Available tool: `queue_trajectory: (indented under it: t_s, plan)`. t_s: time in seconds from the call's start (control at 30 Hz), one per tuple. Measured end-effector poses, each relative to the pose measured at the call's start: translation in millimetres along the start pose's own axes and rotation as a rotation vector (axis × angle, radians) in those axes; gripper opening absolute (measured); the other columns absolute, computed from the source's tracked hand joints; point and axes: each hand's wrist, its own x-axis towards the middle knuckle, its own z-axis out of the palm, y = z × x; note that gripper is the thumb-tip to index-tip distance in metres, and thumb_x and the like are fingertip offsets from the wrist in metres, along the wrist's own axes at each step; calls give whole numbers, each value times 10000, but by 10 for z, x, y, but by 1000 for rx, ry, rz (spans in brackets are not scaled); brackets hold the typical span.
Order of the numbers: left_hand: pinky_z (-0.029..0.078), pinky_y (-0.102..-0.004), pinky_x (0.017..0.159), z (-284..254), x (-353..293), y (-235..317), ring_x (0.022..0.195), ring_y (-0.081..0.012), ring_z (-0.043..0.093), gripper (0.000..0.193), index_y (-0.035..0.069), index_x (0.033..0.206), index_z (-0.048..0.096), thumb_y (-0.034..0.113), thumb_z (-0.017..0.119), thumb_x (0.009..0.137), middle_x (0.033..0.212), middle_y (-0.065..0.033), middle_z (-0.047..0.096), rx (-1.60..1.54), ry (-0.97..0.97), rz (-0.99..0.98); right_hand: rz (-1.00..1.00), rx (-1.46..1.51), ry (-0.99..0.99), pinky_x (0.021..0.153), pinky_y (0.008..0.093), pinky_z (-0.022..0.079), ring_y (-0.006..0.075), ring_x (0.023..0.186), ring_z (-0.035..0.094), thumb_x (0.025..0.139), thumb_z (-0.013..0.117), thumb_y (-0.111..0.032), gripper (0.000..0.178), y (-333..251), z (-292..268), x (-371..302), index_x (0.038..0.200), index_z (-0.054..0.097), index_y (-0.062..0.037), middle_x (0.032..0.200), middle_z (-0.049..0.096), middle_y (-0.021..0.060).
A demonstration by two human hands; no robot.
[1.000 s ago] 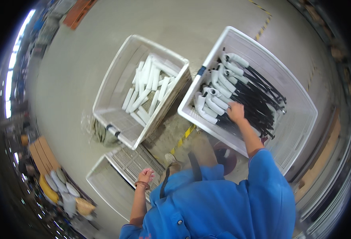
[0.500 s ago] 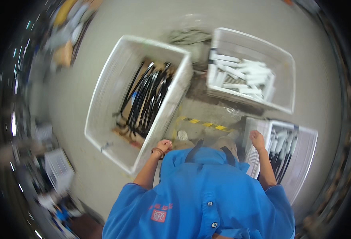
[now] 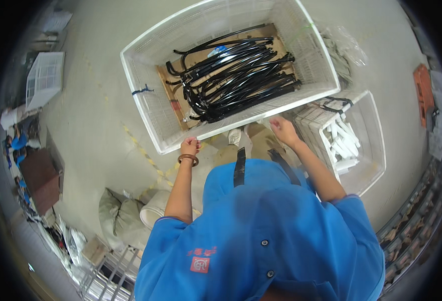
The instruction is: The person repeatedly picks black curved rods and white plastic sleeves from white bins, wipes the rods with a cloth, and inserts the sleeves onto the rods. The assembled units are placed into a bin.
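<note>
From up here I see a pale grey concrete floor (image 3: 95,100) filling most of the view, with a worn yellow-and-black striped line (image 3: 146,155) running diagonally across it toward my feet. On it stands a large white mesh crate (image 3: 146,100), its bottom lined with brown cardboard (image 3: 173,98) and holding a tangled bundle of bent black tubes (image 3: 236,75) lying along its length. To my right sits a smaller white crate (image 3: 369,150) with short white tube pieces (image 3: 344,143) heaped inside. At lower left, grey sacks (image 3: 118,220) slump against a white bucket-like rim, and a small empty white mesh basket (image 3: 43,75) stands far off at upper left. My left hand (image 3: 190,147), a brown bracelet at the wrist, rests curled at the near rim of the big crate, empty as far as I can see. My right hand (image 3: 282,129) hangs near that same rim, fingers loosely bent, holding nothing visible.
</note>
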Motion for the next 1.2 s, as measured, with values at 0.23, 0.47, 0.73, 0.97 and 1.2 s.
queue_trajectory:
  t_s: [0.23, 0.47, 0.73, 0.97, 1.2]
  plan:
    - [527, -274, 688, 735, -27, 225, 711, -133, 653, 149, 27, 992, 654, 139, 604, 908, 838, -60, 709, 94, 132, 130, 689, 605, 35, 710, 357, 528, 213, 848, 644, 831, 689, -242, 283, 778, 1129, 1913, 1008, 682, -21, 919, 692, 91]
    - [482, -420, 912, 1811, 1709, 716, 1077, -374, 593, 423, 52, 1202, 574, 288, 677, 866, 1178, -190, 608, 653, -90, 408, 1356, 802, 211, 438, 366, 391, 187, 498, 476, 872, 683, -335, 367, 1725, 2100, 2664, 949, 586, 10, 709, 540, 78]
    - [394, -407, 1073, 2835, 4008, 200, 1280, -370, 483, 699, 23, 1362, 490, 482, 644, 858, 1382, -208, 513, 1051, -348, 281, 1570, 558, 429, 820, 432, 506, 375, 946, 628, 851, 661, -479, 649, 2980, 2948, 3301, 1222, 589, 49, 1061, 651, 234]
    - [384, -414, 1095, 3206, 4623, -70, 1321, -337, 463, 1006, -25, 1411, 416, 700, 654, 756, 1408, -243, 479, 1146, -434, 40, 1415, 635, 782, 963, 401, 477, 332, 1147, 588, 840, 678, -501, 728, 3095, 3159, 3321, 1304, 517, 35, 1283, 597, 178]
    - [426, -432, 1043, 3315, 4541, -120, 1281, -365, 480, 1048, 24, 1403, 446, 774, 645, 699, 1393, -202, 437, 1325, -491, 83, 1080, 1634, 527, 1078, 398, 373, 251, 1263, 482, 857, 670, -528, 697, 3349, 3078, 3072, 1372, 494, -93, 1348, 554, 56]
